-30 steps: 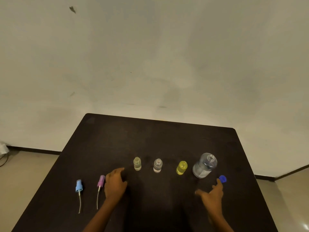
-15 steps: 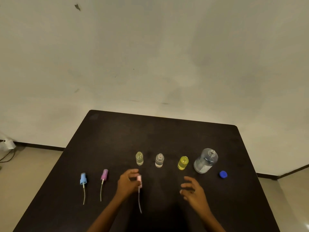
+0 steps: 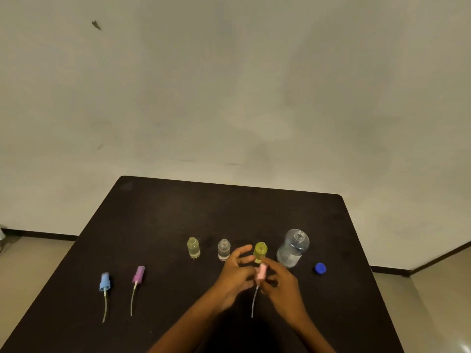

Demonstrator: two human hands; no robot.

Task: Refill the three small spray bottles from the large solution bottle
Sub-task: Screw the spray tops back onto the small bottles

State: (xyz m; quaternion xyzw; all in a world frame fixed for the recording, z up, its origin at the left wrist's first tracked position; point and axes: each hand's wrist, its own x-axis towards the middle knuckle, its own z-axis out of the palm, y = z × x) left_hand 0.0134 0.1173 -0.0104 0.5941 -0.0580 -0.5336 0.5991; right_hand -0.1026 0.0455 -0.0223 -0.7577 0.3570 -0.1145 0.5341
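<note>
Three small open bottles stand in a row on the dark table (image 3: 229,210): a pale yellow one (image 3: 193,248), a clear one (image 3: 224,249) and a bright yellow one (image 3: 260,251). The large clear solution bottle (image 3: 293,248) stands uncapped to their right, with its blue cap (image 3: 320,268) lying beside it. My left hand (image 3: 235,272) and my right hand (image 3: 280,281) meet in front of the bright yellow bottle, both gripping a pink spray head (image 3: 261,272) whose thin tube hangs down toward me.
A blue spray head (image 3: 104,282) and a purple spray head (image 3: 138,274) lie at the left of the table with their tubes pointing toward me. A pale wall rises behind the table; the floor shows on both sides.
My left hand carried the pink spray head rightward from near the pale yellow bottle. My right hand came left from the blue cap and closed on the spray head too.
</note>
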